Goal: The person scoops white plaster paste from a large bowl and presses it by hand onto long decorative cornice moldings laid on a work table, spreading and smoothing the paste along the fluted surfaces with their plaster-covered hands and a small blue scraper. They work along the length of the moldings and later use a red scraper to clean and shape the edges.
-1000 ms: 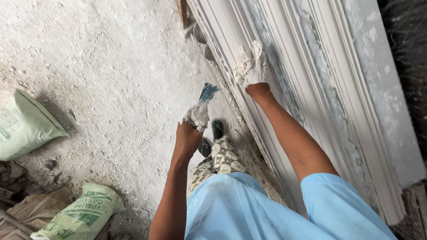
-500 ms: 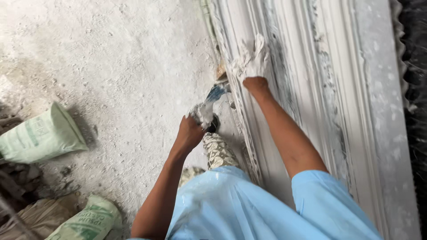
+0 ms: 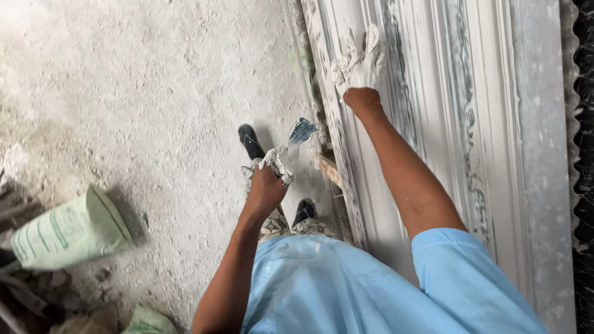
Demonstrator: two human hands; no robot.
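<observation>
My right hand (image 3: 359, 65) is coated in white plaster and lies flat, fingers spread, on a long white plaster moulding (image 3: 433, 124) with ridges and grooves. My left hand (image 3: 267, 182) hangs lower, beside the moulding's left edge, closed on the plaster-caked handle of a small scraper (image 3: 301, 131) whose blue-grey blade points up and to the right. The blade does not touch the moulding. Below my left hand are my two feet in dark sandals (image 3: 250, 141).
The dusty concrete floor (image 3: 136, 93) spreads to the left. A green-printed sack (image 3: 71, 232) lies at the lower left, with rubble (image 3: 37, 297) and another sack (image 3: 145, 321) beneath it. A dark wavy edge (image 3: 583, 154) borders the far right.
The view has shifted along the moulding as I stepped. My right hand has kept pressing on the moulding. My left hand still holds the scraper, now a little farther from the right hand.
</observation>
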